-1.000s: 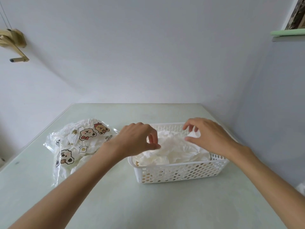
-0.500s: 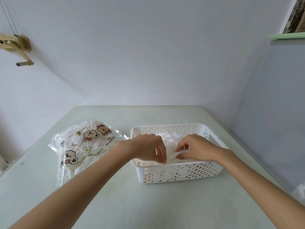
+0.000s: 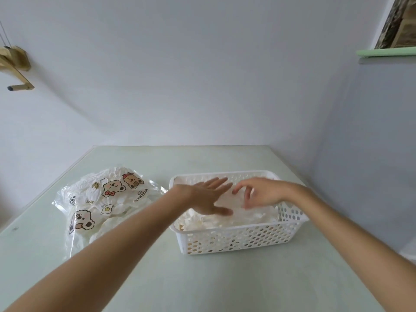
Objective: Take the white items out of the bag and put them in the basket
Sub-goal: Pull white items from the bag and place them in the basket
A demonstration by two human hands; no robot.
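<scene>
White items [image 3: 225,218] fill the basket [image 3: 236,240] under both hands; left hand [image 3: 206,197] spread flat, right hand [image 3: 258,193] loosely curled, bag [image 3: 101,199] left of them.

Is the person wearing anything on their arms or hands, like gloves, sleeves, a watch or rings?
Nothing that shows. Both forearms are bare all the way to the bottom edge of the picture, with no sleeve in view. The left hand and right hand have no gloves, and no watch, bracelet or ring is visible on either wrist or finger, though the hands are slightly blurred.
</scene>
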